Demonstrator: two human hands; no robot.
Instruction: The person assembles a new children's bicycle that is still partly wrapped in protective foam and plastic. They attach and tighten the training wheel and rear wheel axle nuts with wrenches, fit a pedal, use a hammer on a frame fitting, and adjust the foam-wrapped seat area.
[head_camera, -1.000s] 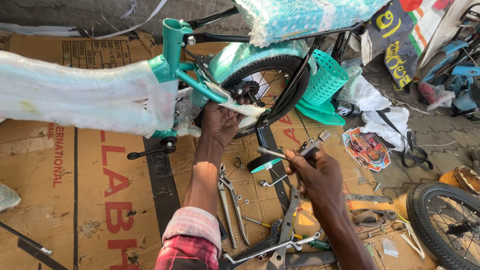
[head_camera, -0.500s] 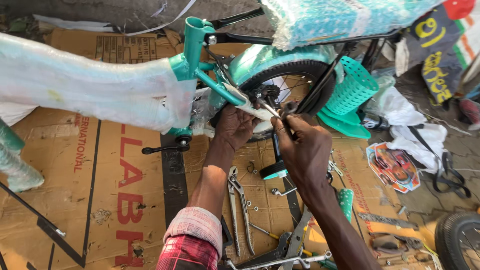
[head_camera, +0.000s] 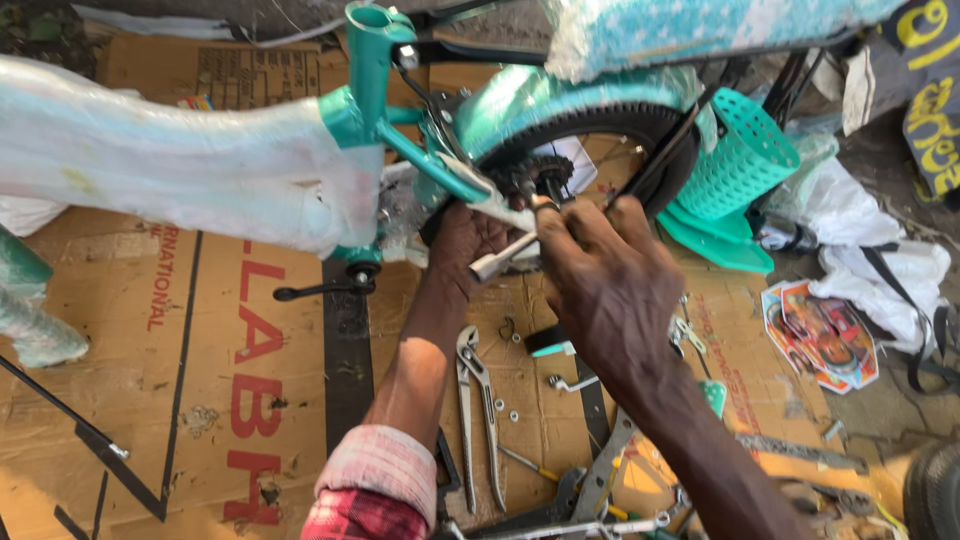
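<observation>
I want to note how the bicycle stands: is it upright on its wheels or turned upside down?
Upside down. The teal bicycle frame has its rear wheel raised off the cardboard, with its pedal crank hanging beneath.

Flattened brown cardboard carton (head_camera: 200, 380) covers the floor, w/ red and black printing plus a black printed label panel (head_camera: 240, 72) at top left. Clear plastic wrapping (head_camera: 170, 165) sheathes the teal frame tube, left. Round multicoloured printed card (head_camera: 822, 335) lies right (edges crumpled). Black banner w/ yellow lettering (head_camera: 935, 95) hangs top right.
</observation>
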